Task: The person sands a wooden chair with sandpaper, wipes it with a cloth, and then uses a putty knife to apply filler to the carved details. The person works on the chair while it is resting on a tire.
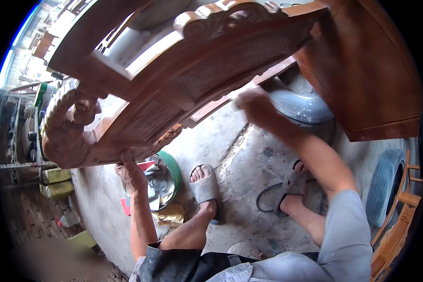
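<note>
A large reddish-brown carved wooden furniture piece [192,70], with inset panels and scrollwork along its edges, stretches tilted across the upper view. My left hand [130,174] grips its lower edge near the scrolled left end [63,127], thumb up against the wood. Farther right, my right hand [254,103] is closed beside the piece's lower rail. Motion blurs this hand, and whatever pale thing may be in its fingers cannot be made out. Below the rail, near my right forearm, lies a dusty tire [301,105].
By my left foot stands a green round tub [171,176] with scraps and sheets, next to crumpled yellow paper [169,214]. A broad brown wooden panel [362,70] rises at right. Another tire [385,188] and a light wooden frame [395,230] are at the right edge. Shelving [21,136] lines the left.
</note>
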{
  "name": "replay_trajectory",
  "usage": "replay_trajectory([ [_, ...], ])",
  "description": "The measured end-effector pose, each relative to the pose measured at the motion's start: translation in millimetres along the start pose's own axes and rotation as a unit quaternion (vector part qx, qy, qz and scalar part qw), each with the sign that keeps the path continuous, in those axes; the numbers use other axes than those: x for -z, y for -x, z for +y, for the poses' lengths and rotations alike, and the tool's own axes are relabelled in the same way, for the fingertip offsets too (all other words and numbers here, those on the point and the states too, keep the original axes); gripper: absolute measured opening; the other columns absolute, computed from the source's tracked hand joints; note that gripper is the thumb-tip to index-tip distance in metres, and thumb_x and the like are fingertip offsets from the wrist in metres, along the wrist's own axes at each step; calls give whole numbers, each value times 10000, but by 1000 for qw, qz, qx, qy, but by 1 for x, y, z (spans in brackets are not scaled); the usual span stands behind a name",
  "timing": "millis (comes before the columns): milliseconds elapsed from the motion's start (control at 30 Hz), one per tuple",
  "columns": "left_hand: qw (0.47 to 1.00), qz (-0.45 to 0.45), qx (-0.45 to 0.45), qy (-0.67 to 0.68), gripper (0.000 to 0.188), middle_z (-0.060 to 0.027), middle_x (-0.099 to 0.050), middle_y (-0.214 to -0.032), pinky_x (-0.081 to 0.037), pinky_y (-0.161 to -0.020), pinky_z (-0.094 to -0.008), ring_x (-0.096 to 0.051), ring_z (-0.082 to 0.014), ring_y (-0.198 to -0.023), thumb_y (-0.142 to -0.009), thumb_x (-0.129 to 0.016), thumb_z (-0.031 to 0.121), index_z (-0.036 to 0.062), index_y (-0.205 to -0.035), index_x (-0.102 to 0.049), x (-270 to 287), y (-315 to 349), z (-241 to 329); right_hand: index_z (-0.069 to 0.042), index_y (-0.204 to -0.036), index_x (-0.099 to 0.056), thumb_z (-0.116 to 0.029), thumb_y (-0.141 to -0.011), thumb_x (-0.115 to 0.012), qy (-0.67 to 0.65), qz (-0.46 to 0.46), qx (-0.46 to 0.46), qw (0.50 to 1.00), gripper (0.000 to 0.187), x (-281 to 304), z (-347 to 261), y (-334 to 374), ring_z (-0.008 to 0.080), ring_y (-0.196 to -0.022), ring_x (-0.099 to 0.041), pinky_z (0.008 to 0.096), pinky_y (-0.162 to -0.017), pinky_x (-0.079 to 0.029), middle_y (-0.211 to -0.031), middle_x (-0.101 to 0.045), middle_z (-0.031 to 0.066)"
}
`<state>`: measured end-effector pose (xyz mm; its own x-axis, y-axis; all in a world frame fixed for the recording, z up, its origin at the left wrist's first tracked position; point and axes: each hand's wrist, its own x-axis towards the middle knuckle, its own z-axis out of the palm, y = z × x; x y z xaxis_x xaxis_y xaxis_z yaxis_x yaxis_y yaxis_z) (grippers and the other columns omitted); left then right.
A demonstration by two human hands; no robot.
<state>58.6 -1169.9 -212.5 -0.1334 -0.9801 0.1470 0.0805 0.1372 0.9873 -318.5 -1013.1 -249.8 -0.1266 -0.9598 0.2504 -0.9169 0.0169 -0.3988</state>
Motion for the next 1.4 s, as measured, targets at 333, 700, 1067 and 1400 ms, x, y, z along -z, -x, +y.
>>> replay_trajectory([
  [333, 1000, -7, 4, 4, 498, -89, -573, -1227, -451, -945, -333, -549, -167, -1101, -935, -668, 344, -14, -1252, -531, -3, 0, 7, -118, -858, -709, -29, -761, -590, -41, 8, 141, 989, 177, -38, -34, -11, 289, -913, -665, 428, -892, -492, -859, -687, 116],
  [700, 998, 7, 2, -64, 481, -50, -611, -1077, -423, -871, -304, -539, -128, -965, -905, -690, 383, -16, -1153, -587, 1, 1, 3, -92, -1245, -590, -65, -828, -564, 59, -167, -117, 977, 419, -26, -98, 4, 303, -1081, -628, 414, -951, -468, -1238, -625, 163],
  [1067, 999, 2, -31, 16, 273, -24, -686, -956, -471, -825, -270, -607, -107, -875, -865, -757, 189, 10, -1040, -648, -13, 3, 16, -16, -1554, -119, -115, -983, -439, -458, -103, -387, 793, 662, -38, -162, 118, 187, -1078, -556, 313, -983, -418, -1227, -600, 165],
  [1400, 999, 11, -16, 33, 330, -48, -667, -1037, -471, -879, -292, -616, -134, -948, -859, -759, 163, 1, -1109, -616, -24, 11, 24, -13, -1350, -429, -339, -1051, -383, -536, 69, -297, 787, 444, -51, -134, 2, 215, -860, -696, 291, -526, -556, -1180, -581, 153],
])
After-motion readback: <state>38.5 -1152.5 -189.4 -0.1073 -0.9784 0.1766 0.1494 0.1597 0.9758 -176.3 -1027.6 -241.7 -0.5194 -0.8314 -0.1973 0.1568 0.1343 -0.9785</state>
